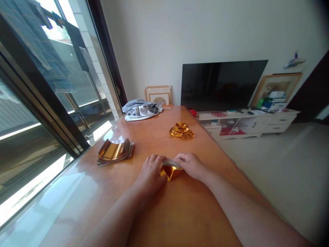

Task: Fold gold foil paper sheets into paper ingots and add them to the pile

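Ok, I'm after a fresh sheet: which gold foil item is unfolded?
The curled stack of gold foil sheets, left of the left hand; the crumpled gold foil shape farther off and the piece under the right hand are folded.

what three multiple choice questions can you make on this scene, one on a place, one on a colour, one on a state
1. Where is the foil stack?
a) on the tv stand
b) on the table, left of the left hand
c) on the floor

2. What colour is the folded foil at the hands?
a) gold
b) blue
c) green

3. What state is the tv screen in?
a) showing a bright picture
b) covered by a cloth
c) dark

Answers:
1 b, the stack lies on the tabletop beside the left hand
2 a, gold shows below the fingers
3 c, the screen shows black, with no picture
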